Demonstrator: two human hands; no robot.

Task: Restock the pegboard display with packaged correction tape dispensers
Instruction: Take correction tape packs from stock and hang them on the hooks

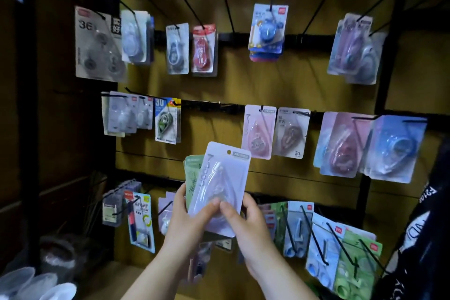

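I hold a small stack of packaged correction tape dispensers in front of the pegboard. The front pack is pale lilac with a clear blister and a round hang hole at its top. Behind it a green pack sticks out to the left. My left hand grips the stack from the left, thumb on the front blister. My right hand pinches the lilac pack's lower right part, thumb on its front. Black hooks on the board carry many similar packs, such as a pink one up and to the right of the stack.
Bare black hooks jut from the top row, and a bare stretch of rail runs above the held packs. Green and blue packs hang low on the right. A dark printed sleeve stands at the right edge. Clear plastic items lie at bottom left.
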